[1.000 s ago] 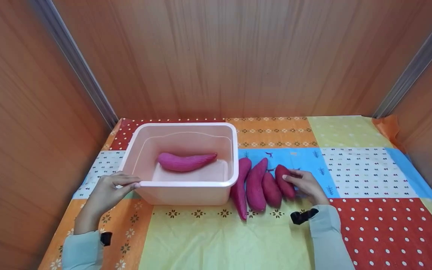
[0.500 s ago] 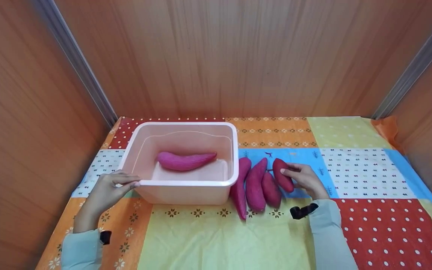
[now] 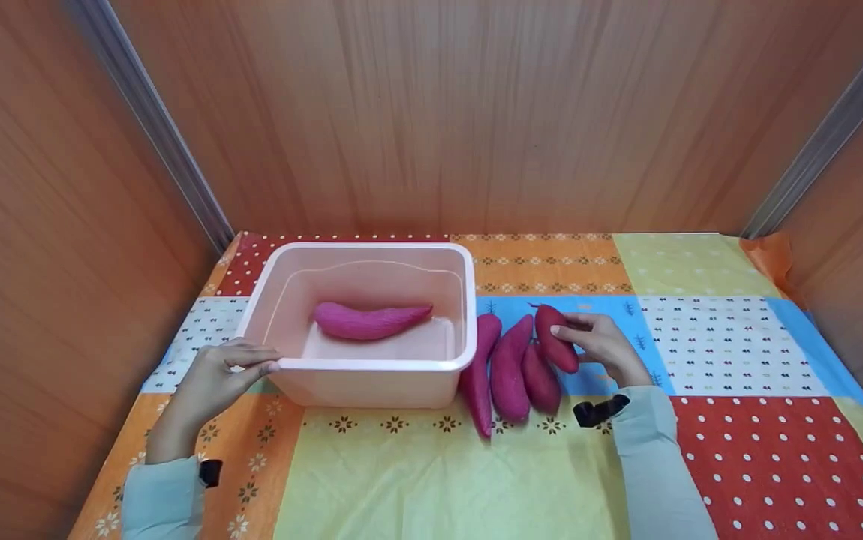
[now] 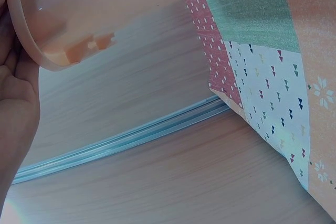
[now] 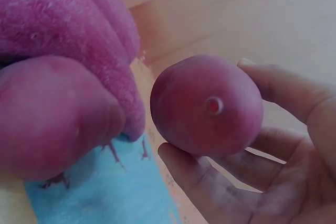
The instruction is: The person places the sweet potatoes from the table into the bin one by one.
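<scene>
My right hand [image 3: 602, 343] grips a dark red sweet potato [image 3: 554, 337] between thumb and fingers, raised off the cloth; the right wrist view shows that sweet potato [image 5: 205, 106] end-on, clear of the others. Just left of it, a short sweet potato [image 3: 542, 381] and two longer ones, a curved sweet potato [image 3: 509, 375] and a thin sweet potato [image 3: 480, 382], lie side by side. My left hand [image 3: 214, 382] pinches the near left corner of the pale pink plastic tub [image 3: 371, 386], thumb and fingers at the rim. One purple-pink sweet potato [image 3: 368, 322] lies inside the tub.
The tub stands left of centre on a patchwork-print tablecloth [image 3: 431, 480]. Wooden panels [image 3: 431, 120] rise behind and at both sides, joined by metal strips [image 3: 169, 135] at the corners. The row of sweet potatoes lies close against the tub's right side.
My right hand has lifted the rightmost sweet potato off the cloth and moved it up, away from me and slightly left. My left hand keeps its place on the tub's rim.
</scene>
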Motion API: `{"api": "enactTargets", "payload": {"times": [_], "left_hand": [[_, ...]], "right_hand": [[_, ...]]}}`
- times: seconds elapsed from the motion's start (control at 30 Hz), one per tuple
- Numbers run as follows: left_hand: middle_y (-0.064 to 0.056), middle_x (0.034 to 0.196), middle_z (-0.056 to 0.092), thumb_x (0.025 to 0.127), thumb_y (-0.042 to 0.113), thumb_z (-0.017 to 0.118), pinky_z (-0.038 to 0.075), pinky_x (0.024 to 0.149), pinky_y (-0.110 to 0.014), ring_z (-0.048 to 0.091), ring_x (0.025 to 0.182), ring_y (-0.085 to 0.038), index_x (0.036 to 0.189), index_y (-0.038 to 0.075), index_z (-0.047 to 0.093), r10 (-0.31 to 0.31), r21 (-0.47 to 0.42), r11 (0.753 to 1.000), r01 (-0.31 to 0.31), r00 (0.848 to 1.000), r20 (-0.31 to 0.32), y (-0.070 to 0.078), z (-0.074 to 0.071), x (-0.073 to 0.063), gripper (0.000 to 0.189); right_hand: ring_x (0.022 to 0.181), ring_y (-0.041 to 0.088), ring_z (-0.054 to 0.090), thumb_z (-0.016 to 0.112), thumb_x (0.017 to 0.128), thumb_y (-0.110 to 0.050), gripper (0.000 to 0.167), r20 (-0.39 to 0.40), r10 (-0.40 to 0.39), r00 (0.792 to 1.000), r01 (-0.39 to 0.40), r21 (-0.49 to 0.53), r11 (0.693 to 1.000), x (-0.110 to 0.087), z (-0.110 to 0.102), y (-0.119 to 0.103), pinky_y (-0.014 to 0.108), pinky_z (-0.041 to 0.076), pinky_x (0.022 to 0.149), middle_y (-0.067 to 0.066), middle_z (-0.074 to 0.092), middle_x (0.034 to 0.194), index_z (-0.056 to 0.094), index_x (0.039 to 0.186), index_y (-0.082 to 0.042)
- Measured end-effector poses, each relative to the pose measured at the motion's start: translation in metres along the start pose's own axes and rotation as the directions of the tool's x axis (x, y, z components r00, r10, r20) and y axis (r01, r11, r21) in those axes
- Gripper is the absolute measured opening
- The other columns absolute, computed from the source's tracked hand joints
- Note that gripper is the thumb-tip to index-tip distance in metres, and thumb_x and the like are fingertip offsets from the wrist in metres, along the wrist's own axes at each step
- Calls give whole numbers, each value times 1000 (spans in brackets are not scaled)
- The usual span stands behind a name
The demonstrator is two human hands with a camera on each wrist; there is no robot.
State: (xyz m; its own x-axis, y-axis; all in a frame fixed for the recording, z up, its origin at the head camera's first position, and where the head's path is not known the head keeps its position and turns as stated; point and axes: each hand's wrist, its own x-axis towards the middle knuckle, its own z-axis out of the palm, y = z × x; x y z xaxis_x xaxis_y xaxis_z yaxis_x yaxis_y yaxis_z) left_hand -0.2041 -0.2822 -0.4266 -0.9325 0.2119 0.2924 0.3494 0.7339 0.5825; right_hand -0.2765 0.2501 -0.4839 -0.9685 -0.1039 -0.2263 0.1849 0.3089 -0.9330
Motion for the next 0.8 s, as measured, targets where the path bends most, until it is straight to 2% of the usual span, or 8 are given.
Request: {"api": "enactTargets", "payload": {"times": [0.23, 0.53, 0.8], "left_hand": [[-10, 102, 74, 82, 9, 75, 55, 86, -48, 67, 101, -30, 104, 8, 76, -7, -7, 1000, 7, 1000, 0, 1, 0, 0, 21], [-10, 104, 74, 83, 11, 74, 55, 85, -47, 67, 102, -30, 105, 9, 75, -28, -16, 999, 28, 999, 17, 3, -1, 0, 22], [-8, 102, 74, 82, 10, 75, 56, 85, -45, 67, 99, -27, 103, 9, 76, -14, -13, 1000, 14, 1000, 3, 3, -1, 0, 21]], "right_hand": [[100, 14, 61, 68, 89, -37, 66, 13, -11, 1000, 11, -20, 1000, 3, 2, -16, 30, 59, 74, 20, 56, 132, 47, 140, -2], [99, 14, 63, 69, 88, -38, 66, 39, -17, 999, 18, -16, 1000, 4, 5, -41, 31, 59, 76, 18, 55, 132, 47, 141, -6], [103, 23, 61, 69, 88, -38, 66, 56, -38, 998, 41, -60, 997, 8, 9, -61, 31, 59, 76, 20, 55, 131, 47, 140, -4]]}}
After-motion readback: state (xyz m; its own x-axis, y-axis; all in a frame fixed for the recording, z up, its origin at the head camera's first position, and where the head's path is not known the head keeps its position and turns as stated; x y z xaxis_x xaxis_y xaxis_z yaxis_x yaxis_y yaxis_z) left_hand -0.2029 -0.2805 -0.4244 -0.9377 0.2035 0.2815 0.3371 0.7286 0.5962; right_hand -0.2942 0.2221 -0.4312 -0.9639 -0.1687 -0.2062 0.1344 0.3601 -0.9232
